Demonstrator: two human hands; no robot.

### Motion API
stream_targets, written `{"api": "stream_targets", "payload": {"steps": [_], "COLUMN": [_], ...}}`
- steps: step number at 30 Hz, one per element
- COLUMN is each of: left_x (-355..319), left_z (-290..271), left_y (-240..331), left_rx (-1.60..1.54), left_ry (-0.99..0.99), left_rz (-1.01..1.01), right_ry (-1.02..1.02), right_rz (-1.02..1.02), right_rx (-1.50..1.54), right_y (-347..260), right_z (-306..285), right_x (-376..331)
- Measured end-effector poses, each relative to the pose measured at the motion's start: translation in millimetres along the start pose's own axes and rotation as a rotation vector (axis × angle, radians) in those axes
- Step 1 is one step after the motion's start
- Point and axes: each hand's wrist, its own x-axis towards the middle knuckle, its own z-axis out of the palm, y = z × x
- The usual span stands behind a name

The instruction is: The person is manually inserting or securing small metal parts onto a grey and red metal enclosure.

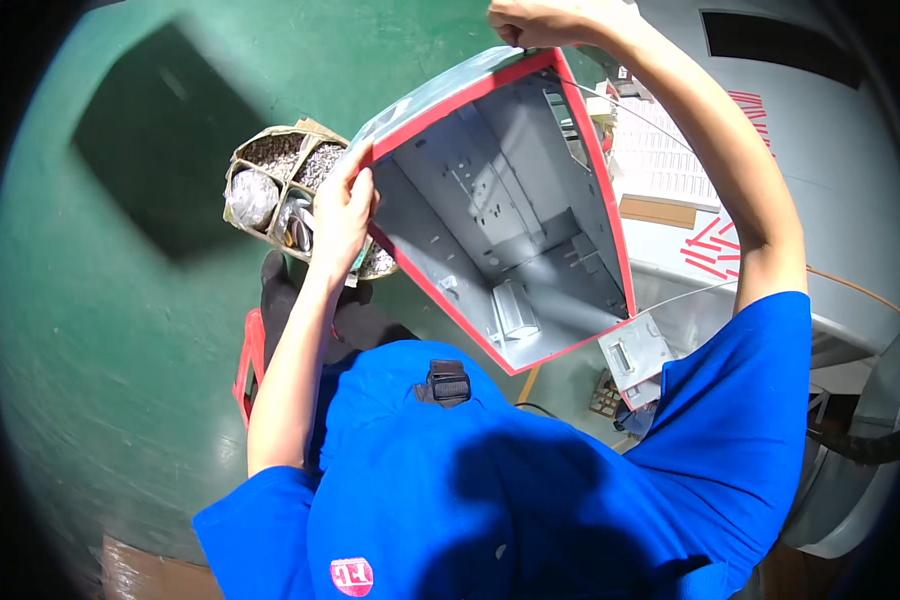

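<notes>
I hold an open grey metal housing (510,210) with a red-painted rim, tilted up in front of me so its inside faces me. My left hand (342,212) grips its left edge near the lower left corner. My right hand (530,20) is closed on the top corner at the upper edge of the view. Inside the housing are punched sheet-metal panels and a small bracket near its lower end.
A divided cardboard box (275,190) with several compartments of small metal parts sits on the green floor behind my left hand. A white machine body (830,130) with red markings stands on the right. A red stool frame (250,365) is below me.
</notes>
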Motion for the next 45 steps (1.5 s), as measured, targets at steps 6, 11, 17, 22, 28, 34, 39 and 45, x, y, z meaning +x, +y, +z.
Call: {"api": "stream_targets", "payload": {"steps": [6, 11, 17, 22, 28, 34, 39, 45], "left_x": [-4, -9, 0, -10, -9, -12, -19, -25], "left_z": [13, 26, 22, 23, 31, 36, 47, 88], "left_y": [38, 51, 48, 53, 63, 62, 73, 103], "left_rx": [-0.149, -0.096, 0.084, 0.111, 0.085, 0.020, -0.038, -0.124], "left_ry": [0.002, 0.032, 0.026, -0.062, -0.147, -0.128, -0.197, -0.114], "left_rz": [-0.061, -0.118, -0.076, -0.117, -0.150, -0.214, -0.196, -0.333], "right_ry": [-0.156, 0.180, 0.724, 0.826, 0.881, 0.947, 1.024, 0.940], "right_rz": [-0.129, 0.045, 0.070, 0.167, 0.172, 0.165, 0.143, 0.043], "right_rx": [0.069, 1.019, 0.973, 0.816, 0.662, 0.522, 0.381, 0.093], "right_y": [25, 50, 32, 28, 33, 30, 26, -4], "right_z": [-6, 25, 31, 36, 23, 23, 35, 45], "right_x": [8, -5, -21, -14, 4, 12, 13, -15]}}
